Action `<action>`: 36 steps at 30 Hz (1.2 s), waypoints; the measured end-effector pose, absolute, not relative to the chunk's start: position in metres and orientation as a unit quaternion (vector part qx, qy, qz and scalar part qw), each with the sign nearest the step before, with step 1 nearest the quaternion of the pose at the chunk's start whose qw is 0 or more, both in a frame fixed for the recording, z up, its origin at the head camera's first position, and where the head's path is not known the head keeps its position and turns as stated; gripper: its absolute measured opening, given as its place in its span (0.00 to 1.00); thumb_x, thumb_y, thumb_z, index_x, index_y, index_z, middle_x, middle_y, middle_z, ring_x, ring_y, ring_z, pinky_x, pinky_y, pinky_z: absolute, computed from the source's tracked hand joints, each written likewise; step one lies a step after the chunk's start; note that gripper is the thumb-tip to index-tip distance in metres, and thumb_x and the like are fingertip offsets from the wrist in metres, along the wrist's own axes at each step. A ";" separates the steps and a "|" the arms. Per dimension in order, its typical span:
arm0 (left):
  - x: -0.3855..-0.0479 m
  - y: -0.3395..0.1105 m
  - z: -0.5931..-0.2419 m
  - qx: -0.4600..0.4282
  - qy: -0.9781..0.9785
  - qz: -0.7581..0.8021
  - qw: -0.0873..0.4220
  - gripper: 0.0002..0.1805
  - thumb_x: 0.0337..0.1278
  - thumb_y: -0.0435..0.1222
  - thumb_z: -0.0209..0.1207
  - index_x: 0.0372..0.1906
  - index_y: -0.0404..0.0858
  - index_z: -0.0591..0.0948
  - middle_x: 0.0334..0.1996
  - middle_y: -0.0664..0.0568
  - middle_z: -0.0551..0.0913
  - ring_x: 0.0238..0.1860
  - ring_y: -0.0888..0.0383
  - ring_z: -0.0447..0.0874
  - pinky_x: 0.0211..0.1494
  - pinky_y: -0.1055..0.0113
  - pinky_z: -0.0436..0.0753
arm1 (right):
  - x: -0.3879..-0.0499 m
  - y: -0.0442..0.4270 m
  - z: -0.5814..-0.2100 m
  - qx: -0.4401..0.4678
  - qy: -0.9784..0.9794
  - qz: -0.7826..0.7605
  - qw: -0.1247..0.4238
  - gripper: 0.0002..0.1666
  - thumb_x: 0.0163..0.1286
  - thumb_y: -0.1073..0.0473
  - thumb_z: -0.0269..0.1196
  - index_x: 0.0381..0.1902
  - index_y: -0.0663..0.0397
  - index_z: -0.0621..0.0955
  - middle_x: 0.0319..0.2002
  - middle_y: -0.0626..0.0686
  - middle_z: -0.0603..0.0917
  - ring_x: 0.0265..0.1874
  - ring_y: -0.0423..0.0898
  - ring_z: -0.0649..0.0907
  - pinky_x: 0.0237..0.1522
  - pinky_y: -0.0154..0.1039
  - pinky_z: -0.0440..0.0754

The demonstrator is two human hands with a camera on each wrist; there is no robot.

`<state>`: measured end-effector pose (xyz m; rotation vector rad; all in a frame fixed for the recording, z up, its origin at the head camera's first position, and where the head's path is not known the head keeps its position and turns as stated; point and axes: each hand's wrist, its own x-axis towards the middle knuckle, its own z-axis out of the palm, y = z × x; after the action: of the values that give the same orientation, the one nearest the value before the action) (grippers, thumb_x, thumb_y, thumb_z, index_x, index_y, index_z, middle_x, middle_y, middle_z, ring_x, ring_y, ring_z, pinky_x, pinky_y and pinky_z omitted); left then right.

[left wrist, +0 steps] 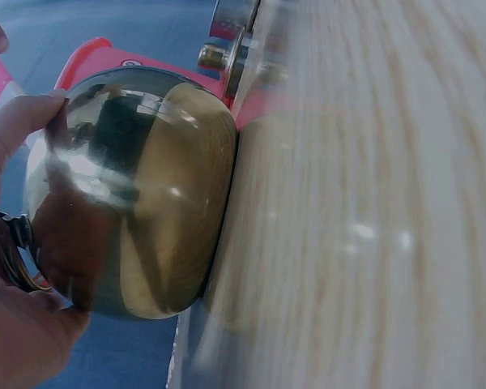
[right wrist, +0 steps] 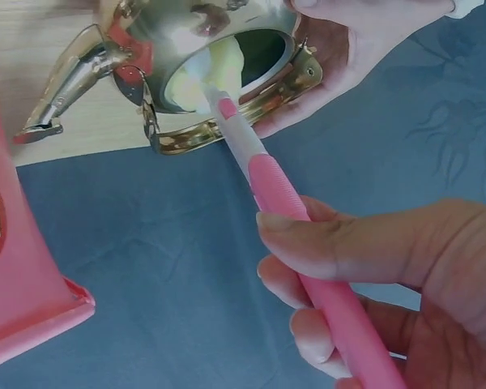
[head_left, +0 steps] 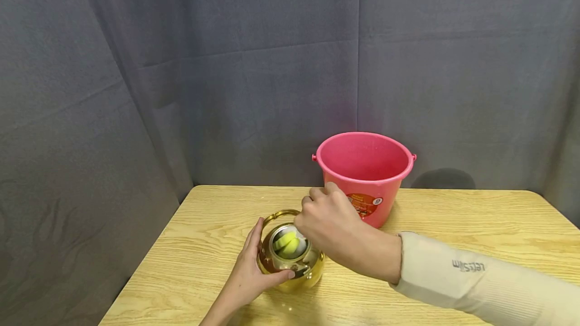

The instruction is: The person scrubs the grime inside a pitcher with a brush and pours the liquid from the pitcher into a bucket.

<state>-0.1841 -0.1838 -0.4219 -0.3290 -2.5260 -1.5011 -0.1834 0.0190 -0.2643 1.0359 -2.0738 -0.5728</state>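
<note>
A shiny gold kettle (head_left: 310,281) without a lid stands on the table, its hoop handle (right wrist: 198,138) tipped to one side of the opening. My left hand (head_left: 251,276) holds the kettle's body, thumb on the near side and fingers on the far left. In my right hand (head_left: 335,223) is a sponge cleaning brush (right wrist: 277,188) with a pink and white handle, gripped between thumb and curled fingers. Its yellow-green sponge head (head_left: 287,245) is down inside the kettle's mouth. The kettle's spout (right wrist: 73,81) points toward the bucket in the right wrist view.
A pink bucket (head_left: 390,197) with a red label stands behind the kettle, to the right, close to my right hand. The light wood table (head_left: 181,275) ends at a grey curtain (head_left: 272,89) along the back and left.
</note>
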 end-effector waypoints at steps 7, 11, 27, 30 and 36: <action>-0.184 -0.184 -0.422 -0.111 -0.853 -0.501 0.094 0.67 0.35 0.54 0.77 0.78 0.50 0.46 0.75 0.44 0.50 0.70 0.40 0.55 0.64 0.39 0.63 | -0.187 0.024 -0.265 0.403 -0.815 -0.210 0.358 0.04 0.49 0.61 0.73 0.20 0.46 0.87 0.18 0.49 0.78 0.21 0.46 0.76 0.20 0.37 0.67; -0.184 -0.184 -0.422 -0.112 -0.851 -0.503 0.097 0.67 0.35 0.53 0.77 0.78 0.49 0.47 0.74 0.44 0.51 0.69 0.41 0.56 0.64 0.41 0.62 | -0.190 0.027 -0.265 0.404 -0.822 -0.198 0.350 0.04 0.49 0.62 0.73 0.22 0.49 0.87 0.18 0.50 0.79 0.21 0.46 0.77 0.19 0.37 0.68; -0.184 -0.184 -0.422 -0.111 -0.854 -0.498 0.102 0.67 0.34 0.53 0.77 0.78 0.49 0.47 0.75 0.45 0.51 0.69 0.42 0.57 0.65 0.40 0.62 | -0.205 0.040 -0.262 0.411 -0.847 -0.140 0.305 0.13 0.49 0.72 0.68 0.16 0.49 0.81 0.14 0.47 0.75 0.18 0.47 0.76 0.16 0.37 0.72; -0.185 -0.184 -0.422 -0.114 -0.852 -0.500 0.103 0.67 0.34 0.53 0.78 0.78 0.48 0.47 0.74 0.44 0.51 0.69 0.41 0.57 0.65 0.40 0.61 | -0.206 0.042 -0.261 0.412 -0.854 -0.137 0.286 0.13 0.49 0.72 0.68 0.18 0.46 0.83 0.14 0.47 0.75 0.18 0.47 0.76 0.17 0.37 0.74; -0.185 -0.184 -0.422 -0.115 -0.850 -0.503 0.102 0.67 0.34 0.52 0.78 0.78 0.47 0.47 0.74 0.44 0.51 0.69 0.41 0.57 0.65 0.41 0.62 | -0.208 0.044 -0.260 0.415 -0.858 -0.134 0.271 0.12 0.49 0.71 0.69 0.19 0.46 0.84 0.14 0.47 0.74 0.18 0.46 0.76 0.18 0.37 0.75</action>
<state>-0.1849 -0.1836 -0.4218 -0.3388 -2.5108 -1.4853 -0.2078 0.0443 -0.2604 1.1175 -2.3116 -0.3619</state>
